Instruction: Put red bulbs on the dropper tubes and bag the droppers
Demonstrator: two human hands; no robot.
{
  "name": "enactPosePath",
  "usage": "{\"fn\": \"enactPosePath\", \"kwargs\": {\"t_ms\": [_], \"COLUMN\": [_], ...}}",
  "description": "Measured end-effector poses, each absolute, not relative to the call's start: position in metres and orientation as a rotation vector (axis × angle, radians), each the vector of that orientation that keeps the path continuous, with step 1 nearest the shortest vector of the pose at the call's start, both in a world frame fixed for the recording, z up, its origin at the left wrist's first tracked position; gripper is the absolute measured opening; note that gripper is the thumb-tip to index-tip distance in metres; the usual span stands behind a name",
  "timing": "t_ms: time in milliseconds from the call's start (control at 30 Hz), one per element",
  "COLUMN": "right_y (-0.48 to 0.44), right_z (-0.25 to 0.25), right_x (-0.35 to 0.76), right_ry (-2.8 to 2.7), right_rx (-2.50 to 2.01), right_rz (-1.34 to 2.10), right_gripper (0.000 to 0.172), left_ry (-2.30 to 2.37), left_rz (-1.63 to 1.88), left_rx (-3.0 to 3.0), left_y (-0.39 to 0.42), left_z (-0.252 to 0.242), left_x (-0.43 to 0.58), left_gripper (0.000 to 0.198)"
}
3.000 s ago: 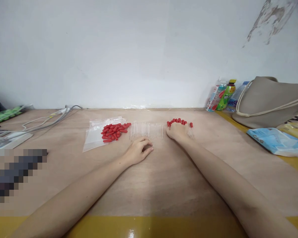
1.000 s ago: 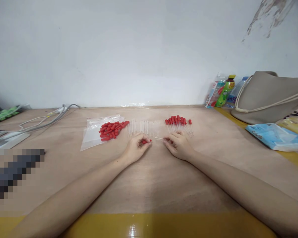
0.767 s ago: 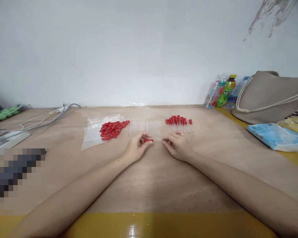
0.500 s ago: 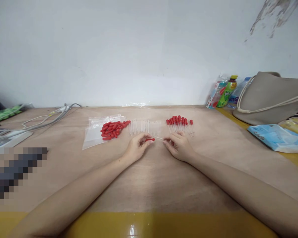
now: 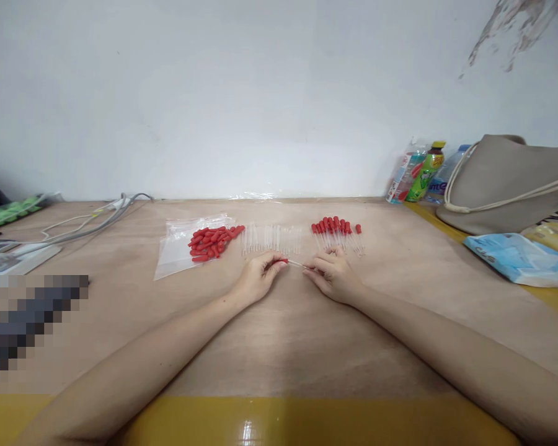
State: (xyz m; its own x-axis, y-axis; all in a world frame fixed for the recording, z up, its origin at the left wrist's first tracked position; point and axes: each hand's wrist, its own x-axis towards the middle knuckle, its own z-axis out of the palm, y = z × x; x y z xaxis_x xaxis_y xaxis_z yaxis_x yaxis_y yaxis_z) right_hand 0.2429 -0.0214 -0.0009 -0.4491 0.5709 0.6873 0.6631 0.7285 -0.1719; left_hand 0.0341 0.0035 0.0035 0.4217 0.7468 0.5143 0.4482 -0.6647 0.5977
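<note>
Clear plastic bag [image 5: 170, 259], flat on the wooden table [image 5: 242, 347], bearing a heap of loose red bulbs [image 5: 208, 244]. Row of bare clear tubes [image 5: 272, 238], side by side, long axes pointing away from the person, just beyond the left hand [image 5: 258, 279]. Left hand: thumb and fingers pinching one red bulb [image 5: 284, 261], its end protruding rightward from the fingertips. Held clear tube [image 5: 296, 264]: between the hands, long axis running crosswise, sloping slightly down toward the right; its left end meets the bulb's end, the two roughly in line; whether it sits inside cannot be told. This meeting point lies nearer the left fingertips than the right. Right hand [image 5: 331, 274]: fingertips gripping the tube's right end. Bulb-topped tubes [image 5: 333, 227], fanned beyond the right hand, red ends toward the wall [image 5: 279, 111].
</note>
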Motion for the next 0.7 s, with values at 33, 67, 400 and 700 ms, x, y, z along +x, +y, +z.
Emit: {"fn": "enactPosePath", "kwargs": {"t_ms": [33, 67, 400, 700], "right_y": [-0.02, -0.0183, -0.0145, -0.0203], "right_z": [-0.0019, -0.0029, -0.0023, 0.0013], "right_x": [0.2438, 0.2449, 0.2521, 0.2424], "right_ry": [-2.171, -2.171, -2.262, -2.243], "right_rx": [-0.901, -0.874, -0.812, -0.798], "right_rz": [-0.16, -0.164, -0.322, -0.469], "right_gripper": [0.015, 0.014, 0.017, 0.021], "left_ry": [1.013, 0.998, 0.814, 0.733], "left_rz": [1.107, 1.103, 1.015, 1.054], "left_rx": [2.327, 2.348, 2.67, 2.82], "left_y": [0.0026, 0.0016, -0.0037, -0.0008], "left_z": [0.0042, 0.005, 0.0077, 0.0067], "left_x": [0.0337, 0.0333, 0.0307, 0.0303], "left_gripper": [0.016, 0.016, 0.015, 0.015]}}
